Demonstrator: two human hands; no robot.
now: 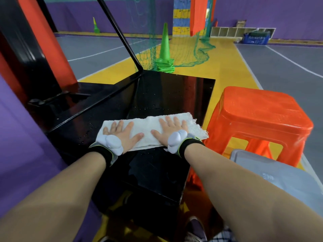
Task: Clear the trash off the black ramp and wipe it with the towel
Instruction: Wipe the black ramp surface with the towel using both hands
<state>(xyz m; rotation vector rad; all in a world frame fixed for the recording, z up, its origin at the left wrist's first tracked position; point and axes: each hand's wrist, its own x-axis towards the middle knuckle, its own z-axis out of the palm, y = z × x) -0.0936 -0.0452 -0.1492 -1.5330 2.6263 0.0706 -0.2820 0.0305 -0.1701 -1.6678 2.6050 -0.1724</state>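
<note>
A white towel lies spread flat across the middle of the glossy black ramp. My left hand presses palm-down on the towel's left half, fingers spread. My right hand presses flat on its right half, fingers apart too. Both wrists wear black straps with white sensor pods. Small water droplets dot the ramp beyond the towel and to its left. I see no trash on the ramp.
An orange plastic stool stands right of the ramp, with a grey bin in front of it. A black metal frame rises from the ramp's left side. Stacked green cones and green netting sit beyond the far edge.
</note>
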